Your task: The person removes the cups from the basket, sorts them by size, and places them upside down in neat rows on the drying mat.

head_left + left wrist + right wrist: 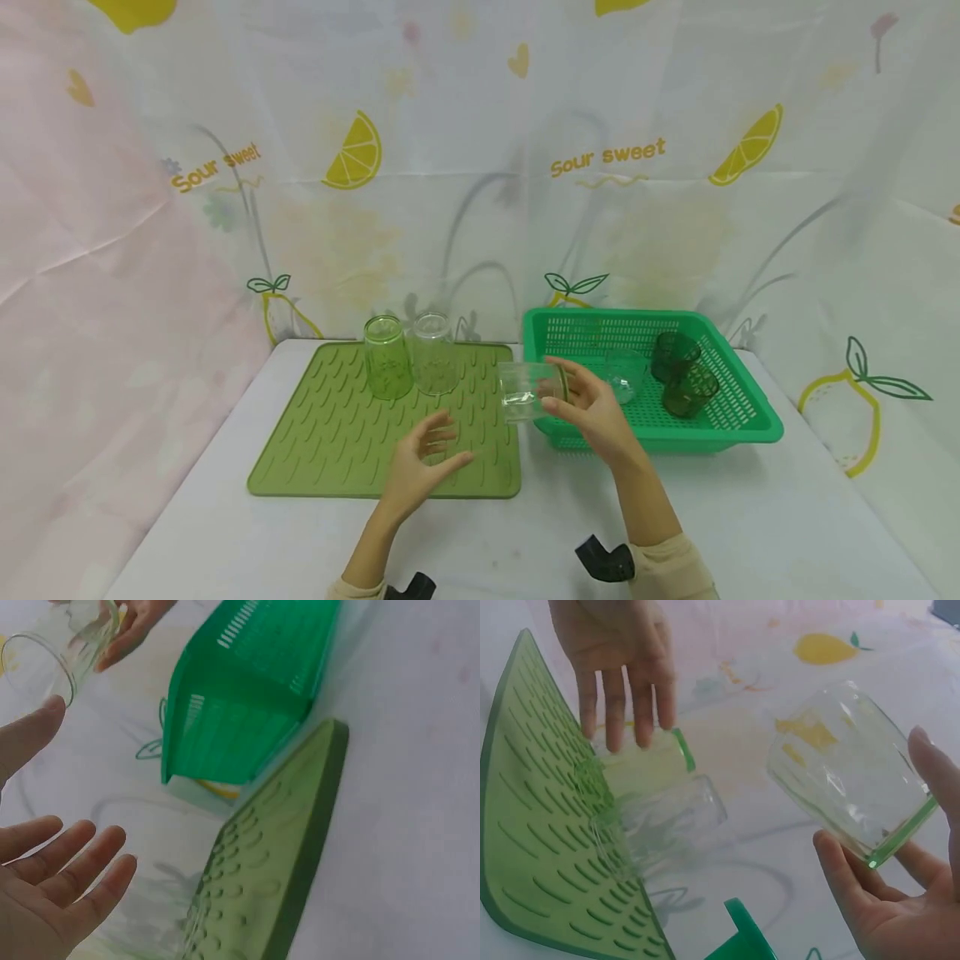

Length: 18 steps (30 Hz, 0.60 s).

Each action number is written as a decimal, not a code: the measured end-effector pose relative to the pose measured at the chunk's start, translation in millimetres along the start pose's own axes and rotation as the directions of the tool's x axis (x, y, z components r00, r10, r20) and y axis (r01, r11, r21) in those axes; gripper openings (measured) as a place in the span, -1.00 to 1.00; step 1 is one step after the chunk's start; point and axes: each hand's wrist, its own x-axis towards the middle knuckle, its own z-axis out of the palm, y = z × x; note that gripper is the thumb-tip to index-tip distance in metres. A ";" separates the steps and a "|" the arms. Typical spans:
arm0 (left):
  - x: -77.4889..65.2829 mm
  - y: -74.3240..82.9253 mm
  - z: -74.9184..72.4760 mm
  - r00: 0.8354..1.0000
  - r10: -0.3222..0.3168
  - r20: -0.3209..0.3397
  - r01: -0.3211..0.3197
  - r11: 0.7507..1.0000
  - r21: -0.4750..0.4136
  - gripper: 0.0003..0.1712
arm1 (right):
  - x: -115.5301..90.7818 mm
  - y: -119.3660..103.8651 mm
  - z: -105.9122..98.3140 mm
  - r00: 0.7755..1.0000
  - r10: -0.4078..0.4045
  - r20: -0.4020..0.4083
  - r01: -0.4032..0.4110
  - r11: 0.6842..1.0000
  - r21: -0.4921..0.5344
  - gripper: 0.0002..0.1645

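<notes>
Right hand (592, 404) curled round a clear glass (528, 392), gripping its base, glass tipped on its side in the air between mat (330, 450) and basket (738, 425). Left hand (420, 467) spread, fingers relaxed, hovering over the mat, holding nothing. Upside down at the mat's far edge: a green glass (387, 357) and a clear one (435, 353), just beside each other. In the basket: two dark cups (684, 375) and another clear cup (626, 375).
</notes>
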 end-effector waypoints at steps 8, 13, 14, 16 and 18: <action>-28.5 -20.2 -44.2 0.990 -0.054 -0.127 0.090 0.950 0.299 -0.27 | 12.2 0.1 -2.6 0.998 -0.005 0.064 0.012 0.994 -0.108 -0.25; -43.6 -29.3 -71.3 0.979 -0.003 -0.204 0.098 0.885 0.455 -0.26 | 17.7 0.0 -1.6 0.994 -0.018 0.107 0.030 0.993 -0.113 -0.22; -47.0 -29.9 -76.7 0.977 -0.006 -0.214 0.113 0.866 0.487 -0.25 | 18.7 0.4 -1.2 0.993 -0.019 0.113 0.032 0.993 -0.111 -0.21; -54.3 -30.3 -87.5 0.972 -0.031 -0.235 0.159 0.822 0.547 -0.21 | 20.4 1.0 0.0 0.993 -0.017 0.115 0.030 0.993 -0.114 -0.21; -61.9 -31.2 -98.5 0.966 -0.056 -0.252 0.202 0.775 0.599 -0.18 | 21.5 1.7 1.2 0.993 -0.015 0.116 0.028 0.993 -0.116 -0.20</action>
